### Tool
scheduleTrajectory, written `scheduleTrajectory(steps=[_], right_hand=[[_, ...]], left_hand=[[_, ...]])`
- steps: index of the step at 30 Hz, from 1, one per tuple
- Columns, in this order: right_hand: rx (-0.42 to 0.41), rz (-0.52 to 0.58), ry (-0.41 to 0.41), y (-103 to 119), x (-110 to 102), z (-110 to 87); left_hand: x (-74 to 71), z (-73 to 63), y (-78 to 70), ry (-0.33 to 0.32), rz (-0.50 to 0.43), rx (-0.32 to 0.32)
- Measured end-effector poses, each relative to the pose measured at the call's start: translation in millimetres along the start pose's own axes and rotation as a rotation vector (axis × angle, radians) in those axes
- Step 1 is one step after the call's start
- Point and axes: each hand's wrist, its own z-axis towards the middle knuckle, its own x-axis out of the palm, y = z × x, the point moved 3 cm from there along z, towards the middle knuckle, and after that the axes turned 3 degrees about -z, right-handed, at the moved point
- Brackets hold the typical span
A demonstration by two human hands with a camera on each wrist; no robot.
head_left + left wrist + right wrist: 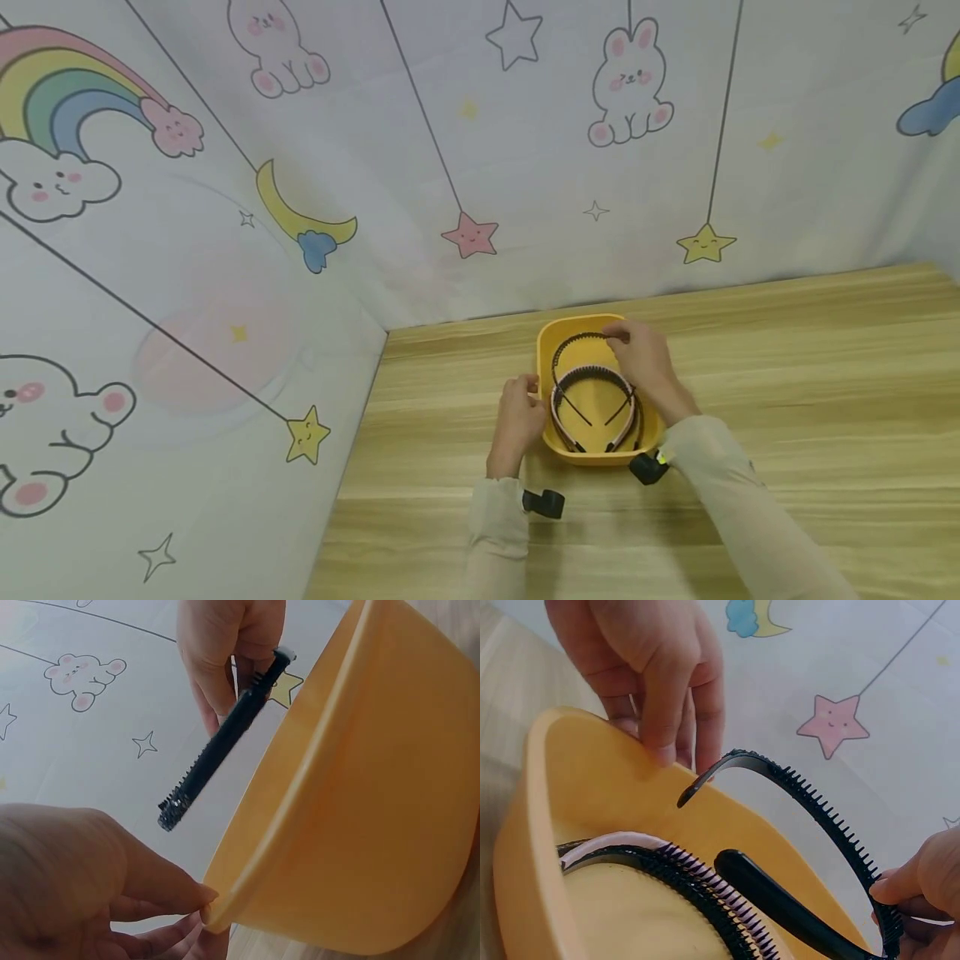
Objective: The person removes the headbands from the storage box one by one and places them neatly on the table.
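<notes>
The left hand (519, 417) grasps the rim of a yellow, rounded-corner plastic basin (375, 787), thumb and fingers pinching the edge nearest it. The right hand (647, 358), over the basin's far side, pinches a thin, glossy black headband with comb-like teeth (823, 816) by its curved part; the held band hangs above the basin, its two free ends between the hands and pointing back toward the person. Below the held band, inside the basin, a pale pink headband with dark teeth (619, 838) lies right alongside a black toothed headband (690, 889). The basin stands between the hands on a light wood-grain counter (787, 367). Beyond both hands hangs a white cloth backdrop (525, 167) printed with rabbits and stars. Pale long sleeves (742, 500) cover the forearms behind the hands.
</notes>
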Motion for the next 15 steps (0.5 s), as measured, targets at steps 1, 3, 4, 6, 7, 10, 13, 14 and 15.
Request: scheduleTrajectory(steps=[1, 3, 4, 6, 7, 10, 13, 14, 15], right_hand=[[-0.001, -0.003, -0.003, 0.5, -1.8, 0.0], [0.000, -0.006, -0.001, 1.3, -5.6, 0.1], [-0.001, -0.011, -0.003, 1.5, -7.5, 0.5], [-0.001, -0.023, -0.003, 1.6, -11.5, 1.4], [0.001, -0.032, -0.001, 1.7, -13.4, 1.8], [0.010, -0.042, 0.001, 1.1, -18.1, 3.7], [0.014, -0.048, 0.001, -0.1, -21.1, 5.5], [0.016, -0.046, 0.003, -0.7, -21.7, 6.0], [0.018, -0.047, 0.004, -1.5, -22.2, 6.4]], left_hand=[[-0.1, -0.1, 0.1, -0.001, -0.002, 0.003], [-0.4, -0.3, 0.1, -0.005, -0.002, 0.006], [-0.4, -0.2, 0.1, -0.005, -0.004, 0.008], [-0.1, 0.3, 0.1, -0.005, -0.006, 0.009], [0.1, 0.6, 0.2, -0.004, -0.007, 0.009], [0.4, 1.2, 0.2, -0.001, -0.007, 0.003], [-0.1, 1.2, -0.2, -0.001, -0.005, 0.000], [-0.4, 1.2, -0.3, -0.001, -0.005, -0.001], [-0.9, 0.9, -0.6, -0.002, -0.005, 0.001]])
